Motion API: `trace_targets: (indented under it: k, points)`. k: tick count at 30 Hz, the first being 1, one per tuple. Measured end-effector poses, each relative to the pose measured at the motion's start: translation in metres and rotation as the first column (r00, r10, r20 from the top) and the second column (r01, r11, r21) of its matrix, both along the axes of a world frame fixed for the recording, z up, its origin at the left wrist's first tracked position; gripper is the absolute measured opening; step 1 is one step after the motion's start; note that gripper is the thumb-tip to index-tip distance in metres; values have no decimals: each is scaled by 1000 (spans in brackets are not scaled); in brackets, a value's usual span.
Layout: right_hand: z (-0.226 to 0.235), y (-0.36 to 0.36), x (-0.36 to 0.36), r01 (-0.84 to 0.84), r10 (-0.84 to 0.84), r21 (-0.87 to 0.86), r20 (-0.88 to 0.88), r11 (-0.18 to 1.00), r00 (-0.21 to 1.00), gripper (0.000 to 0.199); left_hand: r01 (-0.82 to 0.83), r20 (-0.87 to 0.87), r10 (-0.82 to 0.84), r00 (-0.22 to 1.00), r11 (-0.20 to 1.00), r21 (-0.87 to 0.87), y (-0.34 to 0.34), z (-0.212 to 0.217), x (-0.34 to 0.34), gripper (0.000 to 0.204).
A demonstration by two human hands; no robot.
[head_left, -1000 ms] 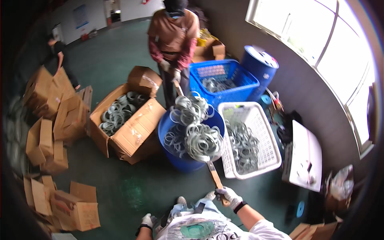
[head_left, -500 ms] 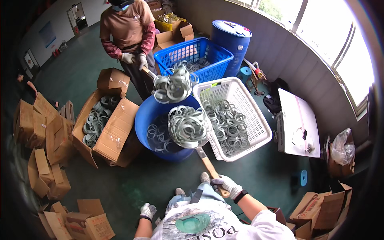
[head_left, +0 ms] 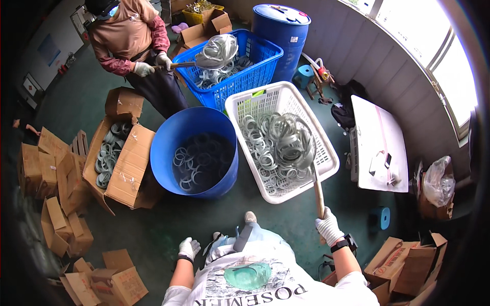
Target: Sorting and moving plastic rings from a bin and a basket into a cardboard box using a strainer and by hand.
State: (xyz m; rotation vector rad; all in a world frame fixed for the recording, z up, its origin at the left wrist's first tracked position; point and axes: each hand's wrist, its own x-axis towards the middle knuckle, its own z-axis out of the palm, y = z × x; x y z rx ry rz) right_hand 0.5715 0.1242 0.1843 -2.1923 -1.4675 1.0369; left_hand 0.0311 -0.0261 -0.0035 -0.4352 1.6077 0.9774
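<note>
Right hand (head_left: 329, 227), nearer the white basket (head_left: 293, 194) than my open, empty left hand (head_left: 189, 248), gripped the scoop (head_left: 319, 196), whose handle ran forward, slightly left, its rings (head_left: 295, 145) over the basket.

Glossy rings (head_left: 293, 145), smooth plast. tub (head_left: 164, 140), plast. basket (head_left: 293, 192), matt wood scoop handle (head_left: 319, 198), matt cardbd box (head_left: 133, 163)

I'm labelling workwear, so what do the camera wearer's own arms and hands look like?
The left hand and right hand wear whitish gloves. Dark wristbands sit behind them. The short sleeves are white, leaving the forearms bare.
</note>
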Motion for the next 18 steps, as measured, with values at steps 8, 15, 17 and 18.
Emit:
trace_targets:
  k: [8, 15, 17, 18]
  points:
    - [-60, 68, 40, -57, 59, -16, 451, 998, 891, 53, 97, -118, -93, 989, 995, 33, 84, 25, 32, 29]
    - [-42, 109, 24, 121, -104, 89, -171, 989, 980, 65, 204, -196, -161, 967, 953, 225, 151, 60, 29, 28]
    - [7, 118, 1, 210, -212, -60, -488, 976, 847, 67, 213, -155, -175, 972, 934, 285, 172, 65, 30, 28]
    - [14, 118, -1, 178, -215, -120, -536, 977, 817, 69, 221, -152, -185, 971, 934, 279, 184, 67, 31, 27]
